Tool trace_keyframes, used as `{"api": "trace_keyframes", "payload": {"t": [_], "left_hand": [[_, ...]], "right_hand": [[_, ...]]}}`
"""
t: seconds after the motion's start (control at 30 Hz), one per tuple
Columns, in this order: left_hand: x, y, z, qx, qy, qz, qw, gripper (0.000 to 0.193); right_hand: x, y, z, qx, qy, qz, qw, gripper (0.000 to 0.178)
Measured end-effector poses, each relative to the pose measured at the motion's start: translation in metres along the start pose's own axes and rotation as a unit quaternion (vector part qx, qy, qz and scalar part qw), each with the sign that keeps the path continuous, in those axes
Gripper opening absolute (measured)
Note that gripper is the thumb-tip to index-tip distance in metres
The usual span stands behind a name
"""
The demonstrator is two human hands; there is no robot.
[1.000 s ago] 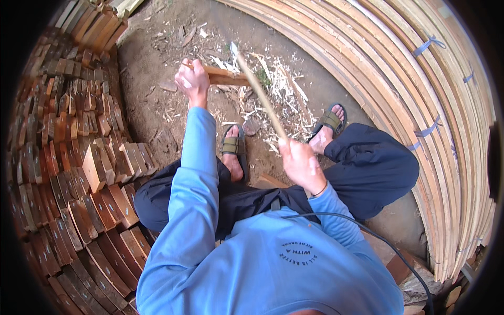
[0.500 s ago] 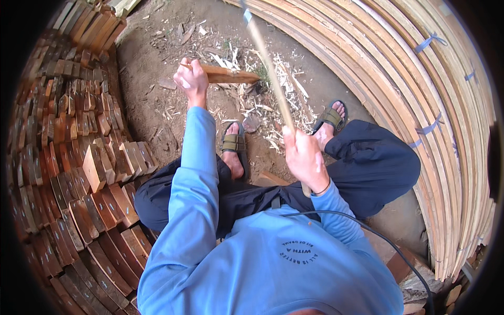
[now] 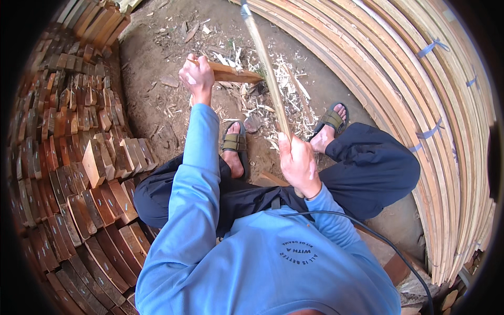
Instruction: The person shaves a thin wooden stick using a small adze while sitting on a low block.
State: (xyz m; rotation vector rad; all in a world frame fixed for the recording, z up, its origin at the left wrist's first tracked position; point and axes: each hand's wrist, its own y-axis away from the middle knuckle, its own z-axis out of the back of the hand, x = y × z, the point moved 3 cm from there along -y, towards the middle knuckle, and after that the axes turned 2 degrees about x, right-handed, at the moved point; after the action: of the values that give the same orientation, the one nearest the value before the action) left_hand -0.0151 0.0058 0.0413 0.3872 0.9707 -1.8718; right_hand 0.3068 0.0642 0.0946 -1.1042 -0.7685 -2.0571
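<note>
I sit low with my feet in olive sandals on a dirt floor. My left hand grips one end of a short reddish wooden piece, holding it out level over a heap of shavings. My right hand is closed around the lower end of a long pale wooden handle that rises up and away past the wooden piece. The handle's far end reaches the top edge of the view, and what sits on it is hard to make out.
Rows of stacked reddish wooden blocks fill the left side. Long pale curved slats, tied with blue bands, are piled along the right. A black cable runs across my lap. Wood chips litter the dirt.
My right hand has swung the long handle up from a slanted position over the wooden piece to nearly upright. My left hand has kept the wooden piece in place.
</note>
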Motion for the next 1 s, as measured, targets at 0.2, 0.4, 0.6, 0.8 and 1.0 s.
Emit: {"api": "trace_keyframes", "payload": {"t": [0.2, 0.4, 0.6, 0.8, 1.0], "left_hand": [[-0.002, -0.001, 0.001, 0.013, -0.006, 0.018, 1.000, 0.026], [-0.001, -0.001, -0.001, 0.031, -0.008, 0.031, 0.999, 0.026], [-0.002, -0.003, -0.002, 0.034, -0.005, 0.033, 0.999, 0.026], [0.001, 0.000, -0.004, 0.024, -0.007, 0.018, 1.000, 0.025], [-0.009, -0.005, -0.003, 0.023, -0.001, 0.001, 1.000, 0.025]], "right_hand": [[-0.079, -0.002, -0.032, 0.141, 0.126, -0.069, 0.980, 0.046], [0.003, -0.002, 0.012, 0.007, -0.013, -0.025, 1.000, 0.036], [-0.082, 0.007, -0.043, 0.147, 0.092, -0.120, 0.977, 0.041], [-0.009, 0.004, 0.008, 0.009, -0.024, -0.018, 1.000, 0.039], [-0.088, 0.011, -0.040, 0.071, 0.068, -0.054, 0.994, 0.038]]}}
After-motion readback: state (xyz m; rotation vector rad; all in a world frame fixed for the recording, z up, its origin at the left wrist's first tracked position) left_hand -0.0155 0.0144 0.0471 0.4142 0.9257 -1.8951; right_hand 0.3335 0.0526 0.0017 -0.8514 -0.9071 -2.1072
